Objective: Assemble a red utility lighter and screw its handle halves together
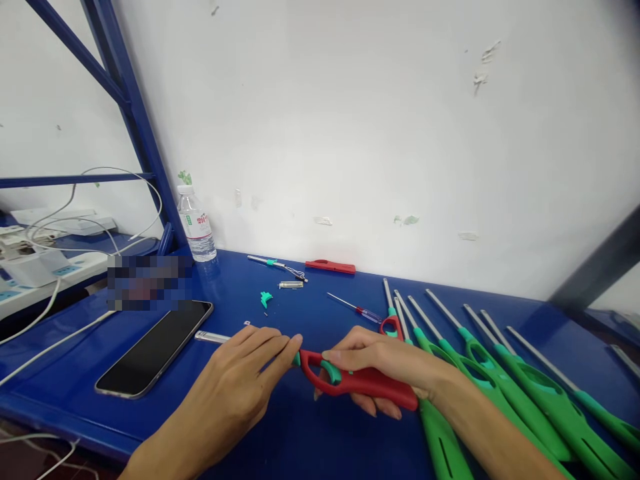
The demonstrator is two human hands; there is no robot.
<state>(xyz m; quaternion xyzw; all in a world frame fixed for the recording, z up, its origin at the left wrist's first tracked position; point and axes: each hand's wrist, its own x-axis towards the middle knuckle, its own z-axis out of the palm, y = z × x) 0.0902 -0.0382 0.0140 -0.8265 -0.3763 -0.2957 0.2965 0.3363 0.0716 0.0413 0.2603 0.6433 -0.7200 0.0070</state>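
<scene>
My right hand [377, 357] is closed around the red handle of a long-nosed gas lighter [387, 387], its thumb beside the teal trigger [331, 372]. My left hand [245, 377] is closed over the lighter's metal tube, whose tip [210, 337] sticks out to the left. The lighter lies roughly level, low over the blue table [305, 433]. Beyond my hands rest a small teal plastic part [266, 299], a small metal cylinder [291, 285] and a screwdriver [369, 315] with a clear purple handle. My left palm and fingertips are hidden.
Several green gas lighters [530, 393] fan out on the right, with another red one [391, 325] beside them. A metal tube with wires [273, 262] and a red shell half [330, 267] lie by the wall. Leftward are a phone [155, 350], water bottle [197, 227] and power strip [75, 267].
</scene>
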